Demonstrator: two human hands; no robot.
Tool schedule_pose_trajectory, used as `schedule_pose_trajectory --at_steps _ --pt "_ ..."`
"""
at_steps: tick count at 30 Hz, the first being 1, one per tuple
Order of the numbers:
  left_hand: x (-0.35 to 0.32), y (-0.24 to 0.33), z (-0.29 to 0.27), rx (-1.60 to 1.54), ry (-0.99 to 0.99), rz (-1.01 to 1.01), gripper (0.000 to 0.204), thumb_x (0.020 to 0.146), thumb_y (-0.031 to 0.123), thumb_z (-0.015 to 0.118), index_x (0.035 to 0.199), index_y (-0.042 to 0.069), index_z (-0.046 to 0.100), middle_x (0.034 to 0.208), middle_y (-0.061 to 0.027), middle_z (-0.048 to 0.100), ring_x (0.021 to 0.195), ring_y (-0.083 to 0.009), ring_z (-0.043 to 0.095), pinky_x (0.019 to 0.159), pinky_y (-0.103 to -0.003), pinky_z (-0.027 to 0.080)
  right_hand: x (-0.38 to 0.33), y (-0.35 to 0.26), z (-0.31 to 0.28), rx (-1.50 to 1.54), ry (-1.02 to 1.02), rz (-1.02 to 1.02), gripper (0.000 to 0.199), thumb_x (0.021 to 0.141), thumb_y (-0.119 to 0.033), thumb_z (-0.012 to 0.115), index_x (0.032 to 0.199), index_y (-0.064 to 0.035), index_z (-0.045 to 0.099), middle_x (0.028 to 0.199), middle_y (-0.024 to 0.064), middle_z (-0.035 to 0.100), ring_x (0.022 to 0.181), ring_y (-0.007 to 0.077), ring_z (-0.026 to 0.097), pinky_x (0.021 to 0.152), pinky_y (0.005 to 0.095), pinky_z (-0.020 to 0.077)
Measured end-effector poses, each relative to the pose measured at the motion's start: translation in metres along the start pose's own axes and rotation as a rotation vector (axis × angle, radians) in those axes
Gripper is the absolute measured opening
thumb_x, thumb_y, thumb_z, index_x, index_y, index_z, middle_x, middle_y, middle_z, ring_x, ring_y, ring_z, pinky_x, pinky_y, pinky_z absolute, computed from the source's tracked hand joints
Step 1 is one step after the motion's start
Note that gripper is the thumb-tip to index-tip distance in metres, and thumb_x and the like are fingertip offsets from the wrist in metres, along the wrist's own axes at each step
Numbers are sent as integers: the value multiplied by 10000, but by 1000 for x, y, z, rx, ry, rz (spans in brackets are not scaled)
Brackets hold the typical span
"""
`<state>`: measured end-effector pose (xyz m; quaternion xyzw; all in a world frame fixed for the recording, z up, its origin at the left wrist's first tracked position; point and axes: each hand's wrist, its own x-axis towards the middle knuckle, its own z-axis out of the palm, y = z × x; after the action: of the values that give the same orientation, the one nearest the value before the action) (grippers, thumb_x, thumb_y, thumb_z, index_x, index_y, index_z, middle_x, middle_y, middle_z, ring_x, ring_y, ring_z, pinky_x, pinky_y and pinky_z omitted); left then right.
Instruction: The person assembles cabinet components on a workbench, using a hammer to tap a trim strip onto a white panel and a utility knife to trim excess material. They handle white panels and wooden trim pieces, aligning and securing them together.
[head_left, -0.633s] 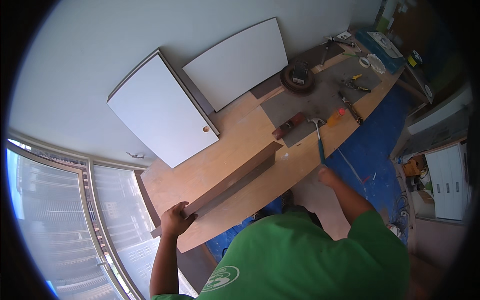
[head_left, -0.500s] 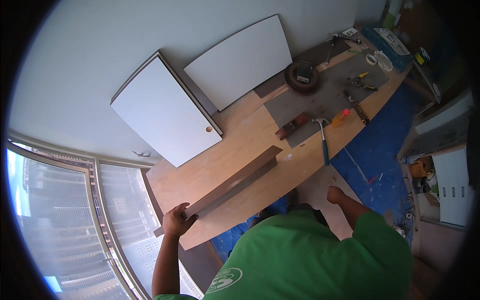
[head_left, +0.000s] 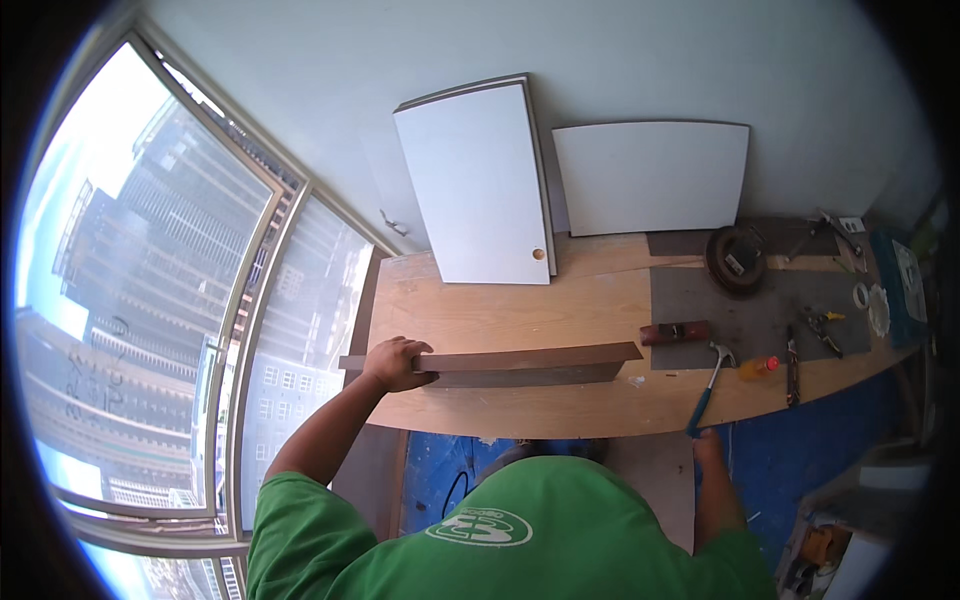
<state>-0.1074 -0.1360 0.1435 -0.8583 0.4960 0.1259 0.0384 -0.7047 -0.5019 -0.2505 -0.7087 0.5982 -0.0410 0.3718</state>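
My left hand (head_left: 398, 364) is wrapped over the left part of a long brown wooden board (head_left: 530, 357), which stands on edge along the plywood tabletop (head_left: 480, 312). At the table's front edge, my right hand (head_left: 708, 440) is at the butt of a claw hammer's (head_left: 709, 390) teal handle. Its fingers are too small and hidden to show whether they grip it. The hammer's head rests on the table, beside a bottle of orange liquid (head_left: 757, 368) with a red cap. Just behind lies a reddish-brown wooden block tool (head_left: 675, 332), perhaps a hand plane.
Two white panels (head_left: 478, 190) (head_left: 652, 178) lean on the back wall. To the right lie snips (head_left: 824, 330), a dark slim tool (head_left: 793, 365), a tape roll (head_left: 861, 295) and a round brown object (head_left: 735, 262). A window (head_left: 150, 270) borders the left side. Blue sheeting (head_left: 780, 460) covers the floor.
My view has turned, so the window fills more of the left side. My right hand, a fist away from the table before, has reached the hammer's handle end. My left hand stays on the board.
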Motion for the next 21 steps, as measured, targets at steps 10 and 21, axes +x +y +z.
schedule_pose_trajectory --at_steps 10,21 --pt "-4 -7 9 -40 42 31 513 755 474 850 1137 166 701 979 -52 737 1014 -307 702 887 -456 556 68 -15 9 -82 -1 66 304 997 -203 696 1136 61 633 893 178 696 663 294 683 548 425 514" --pt "-2 -10 12 -42 32 7 538 746 482 855 1150 160 703 1003 -62 740 1012 -317 709 855 -461 565 56 -64 -18 204 -99 355 246 942 -105 636 1131 47 594 992 176 665 771 311 669 643 495 502"
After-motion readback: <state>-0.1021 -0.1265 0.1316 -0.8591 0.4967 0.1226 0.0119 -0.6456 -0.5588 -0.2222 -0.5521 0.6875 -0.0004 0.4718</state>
